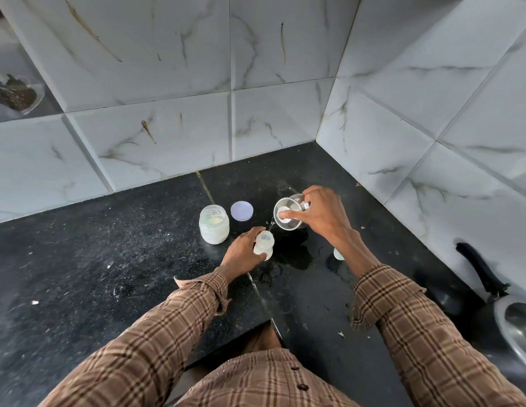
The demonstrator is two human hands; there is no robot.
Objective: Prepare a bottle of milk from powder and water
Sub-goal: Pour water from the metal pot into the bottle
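The small baby bottle (264,244) stands open on the black desk (109,274), the left hand (243,254) with its fingers wrapped round it. Just above, the right hand (317,214) grips a tilted steel cup (286,217), a thin stream of water falling into the bottle's mouth. Left of them stands an open powder jar (214,228), its round lid (241,211) lying flat beside it.
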